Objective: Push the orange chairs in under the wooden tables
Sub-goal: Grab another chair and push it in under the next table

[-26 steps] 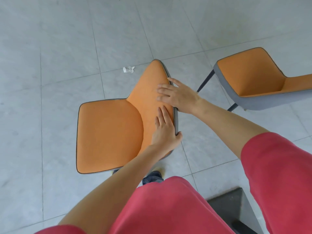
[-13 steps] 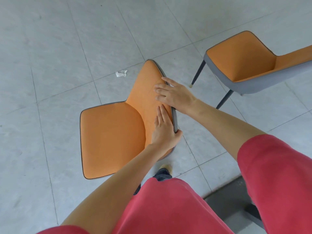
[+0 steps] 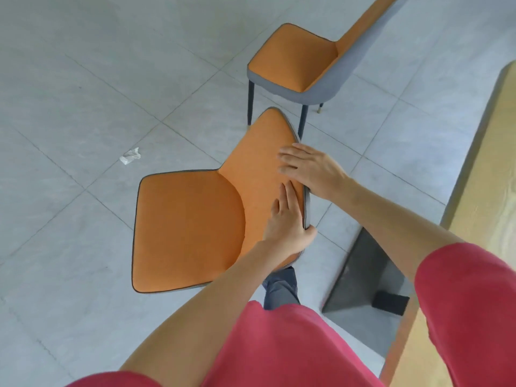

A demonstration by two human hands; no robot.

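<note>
An orange chair (image 3: 187, 224) with a dark piped edge stands on the tiled floor just ahead of me, its seat pointing left. My left hand (image 3: 287, 222) grips the top edge of its backrest, fingers on the orange front, thumb behind. My right hand (image 3: 312, 170) holds the same backrest edge a little farther along. A second orange chair (image 3: 293, 62) with a grey shell and dark legs stands beyond. The light wooden table (image 3: 485, 169) runs along the right edge.
The table's dark base plate (image 3: 365, 275) lies on the floor under it, close to my right arm. A crumpled scrap of white paper (image 3: 130, 156) lies on the grey tiles to the left. My dark trouser leg (image 3: 280, 286) shows below the chair.
The view has swung right, bringing the wooden table and its base into sight. The held chair has turned with both hands still on its backrest; the second chair now sits beyond it.
</note>
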